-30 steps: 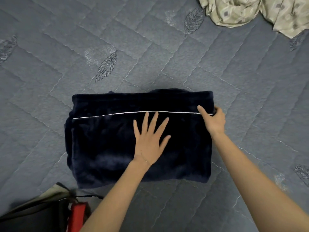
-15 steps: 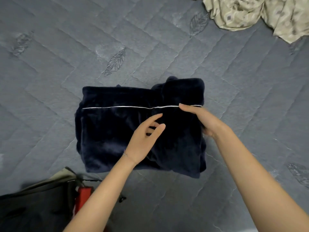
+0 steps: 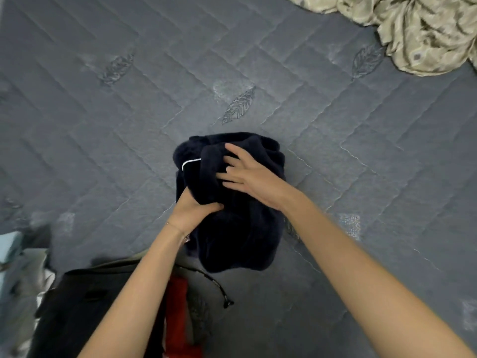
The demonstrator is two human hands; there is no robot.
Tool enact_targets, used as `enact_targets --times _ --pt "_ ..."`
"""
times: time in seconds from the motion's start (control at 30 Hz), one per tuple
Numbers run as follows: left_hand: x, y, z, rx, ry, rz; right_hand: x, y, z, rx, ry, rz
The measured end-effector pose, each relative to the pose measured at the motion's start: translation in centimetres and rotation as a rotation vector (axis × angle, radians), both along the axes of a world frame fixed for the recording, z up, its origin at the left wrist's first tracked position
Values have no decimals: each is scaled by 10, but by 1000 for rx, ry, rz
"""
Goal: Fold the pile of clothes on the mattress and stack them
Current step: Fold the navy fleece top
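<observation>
A dark navy fleece garment (image 3: 240,233) with thin white piping lies folded into a compact bundle in the middle of the grey quilted mattress (image 3: 129,125). My left hand (image 3: 192,210) grips the bundle's left side, with its fingers tucked under a fold. My right hand (image 3: 250,174) rests on top of the garment with its fingers spread, pressing the folded-over flap down. A crumpled beige patterned cloth (image 3: 418,29) lies at the far right corner of the mattress.
A dark bag or garment (image 3: 85,313) with a red piece (image 3: 178,311) and a black cord (image 3: 219,290) lies at the near edge, lower left. Pale folded fabric (image 3: 15,267) shows at the left edge. Bare mattress surrounds the bundle.
The wide folded navy garment has been folded over from right to left into a narrow bundle. My left hand went from flat on top to gripping the left side; my right hand moved left with the flap.
</observation>
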State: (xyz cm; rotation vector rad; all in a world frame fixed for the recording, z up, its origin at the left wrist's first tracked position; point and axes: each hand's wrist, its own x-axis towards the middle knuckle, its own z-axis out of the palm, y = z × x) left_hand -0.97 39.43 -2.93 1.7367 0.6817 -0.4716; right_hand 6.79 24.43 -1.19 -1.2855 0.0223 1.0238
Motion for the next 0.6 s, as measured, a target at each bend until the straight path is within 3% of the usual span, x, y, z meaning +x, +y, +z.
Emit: enact_targets --times 0.17,0.23,0.3,0.37,0.43,0.5,0.6 --pt "-3 44 -17 -56 25 220 -2 5 -30 -415 -713 -63" --pt "-4 66 -21 -44 4 261 -2 2 -47 -602 -888 44" --pt "-8 82 -32 134 -13 217 -5 5 -66 -800 -920 253" --pt "-13 80 -38 436 -93 161 -11 14 -80 -922 -925 404" --pt "-20 61 -36 734 -254 34 -11 25 -89 -964 -971 433" --pt "-27 36 -36 879 -343 -170 -1 34 -93 -966 -1066 362" --pt "-37 22 -59 1013 -271 -509 17 44 -99 -993 -1141 403"
